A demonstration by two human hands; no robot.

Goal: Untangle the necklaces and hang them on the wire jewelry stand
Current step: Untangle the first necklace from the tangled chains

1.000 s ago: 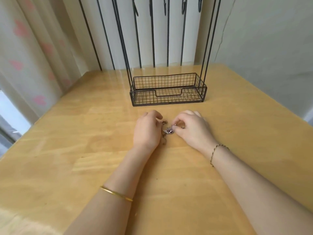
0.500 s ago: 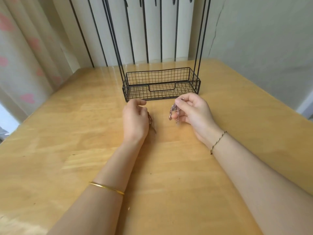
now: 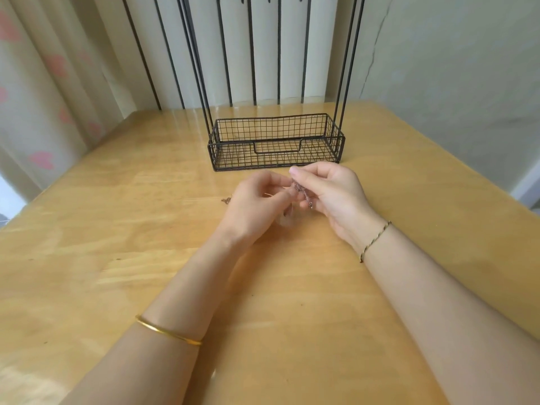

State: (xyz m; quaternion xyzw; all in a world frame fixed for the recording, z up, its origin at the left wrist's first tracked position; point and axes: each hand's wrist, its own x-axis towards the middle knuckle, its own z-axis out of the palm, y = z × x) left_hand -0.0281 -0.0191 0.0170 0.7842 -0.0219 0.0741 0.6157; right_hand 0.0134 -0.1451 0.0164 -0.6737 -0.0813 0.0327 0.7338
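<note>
A small tangle of thin necklace chain [image 3: 301,192] hangs between my two hands, lifted just above the wooden table [image 3: 117,258]. My right hand [image 3: 333,197] pinches its upper part with thumb and forefinger. My left hand [image 3: 257,206] pinches the chain from the left, fingers curled. A second bit of brownish chain [image 3: 226,200] lies on the table just left of my left hand. The black wire jewelry stand [image 3: 276,141] rises behind the hands, with a mesh basket at its base and tall uprights; its hooks are cut off by the top edge.
A curtain with pink hearts [image 3: 43,112] hangs at the left. A pale wall [image 3: 453,68] stands behind and right of the table. The table's right edge [image 3: 482,176] runs diagonally near the right arm.
Both hands lifted from the table and came together again. The right hand raised the chain tangle, and the left hand, which had moved apart, now pinches it too.
</note>
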